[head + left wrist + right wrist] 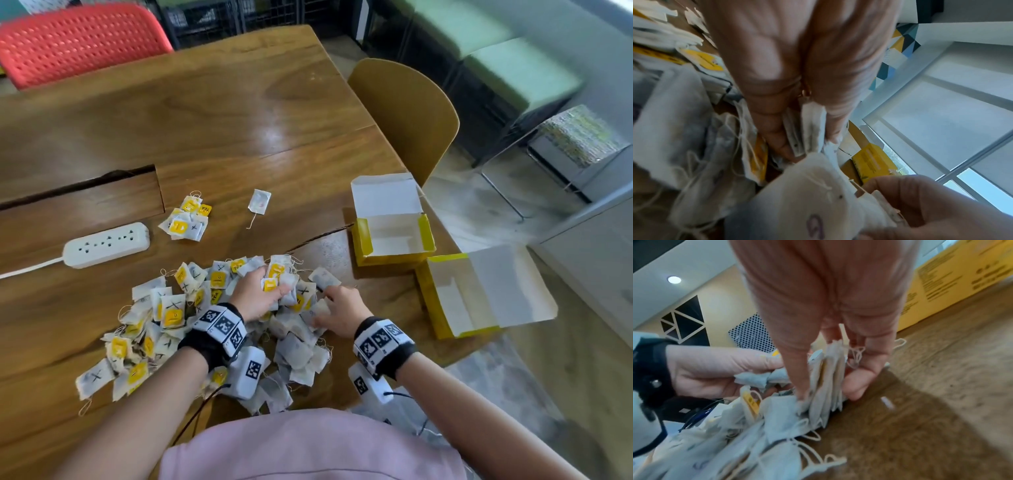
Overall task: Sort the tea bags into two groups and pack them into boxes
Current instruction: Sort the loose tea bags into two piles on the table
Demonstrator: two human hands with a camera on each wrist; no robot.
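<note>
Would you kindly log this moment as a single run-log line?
stage: sorting | left hand: grips tea bags | right hand: grips tea bags | main pile: table | both boxes: open, look empty

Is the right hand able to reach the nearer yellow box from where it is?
Probably yes. The right hand, which pinches tea bags at the big pile's edge, has only bare table between it and the nearer yellow box, which lies open on that same side.

Your wooden table [239, 113] carries a tea bag pile [171, 318] centre-low, a small stack [186, 221], one lone bag [259, 201], power strip [106, 244] left, two open yellow boxes [390, 236] right.
</note>
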